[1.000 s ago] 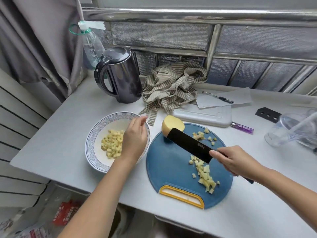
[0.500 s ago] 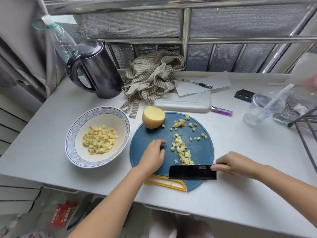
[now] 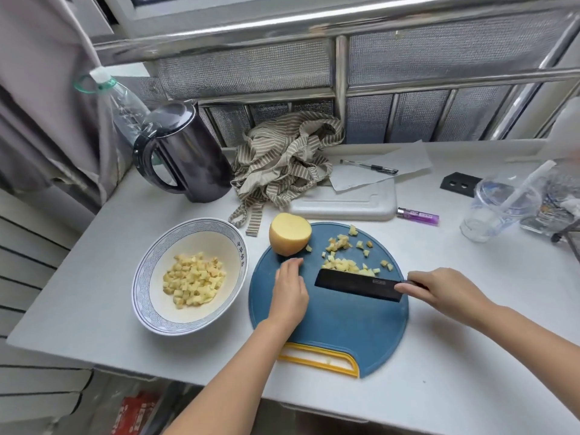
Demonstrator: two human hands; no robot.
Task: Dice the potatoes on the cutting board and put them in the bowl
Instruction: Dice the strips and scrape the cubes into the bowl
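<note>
A round blue cutting board [image 3: 329, 328] with a yellow handle lies on the white counter. Half a peeled potato [image 3: 289, 234] stands at its far left edge. Loose potato dice [image 3: 343, 254] are scattered over the far part of the board. My right hand [image 3: 439, 288] grips the handle of a black cleaver [image 3: 357, 284], whose blade lies across the board against the near side of the dice. My left hand [image 3: 290, 290] rests flat on the board left of the blade, fingers straight. A white bowl [image 3: 240, 246] with a blue rim, left of the board, holds several dice.
A black kettle [image 3: 185, 158] and a plastic bottle [image 3: 125, 105] stand at the back left. A striped cloth [image 3: 282, 158], a white tray [image 3: 345, 205], paper with a pen [image 3: 370, 167], a purple lighter [image 3: 417, 216] and a clear cup [image 3: 499, 205] lie behind and right of the board.
My left hand left the bowl and came down onto the board. The cleaver dropped to the board's near edge, then moved forward up against the dice.
</note>
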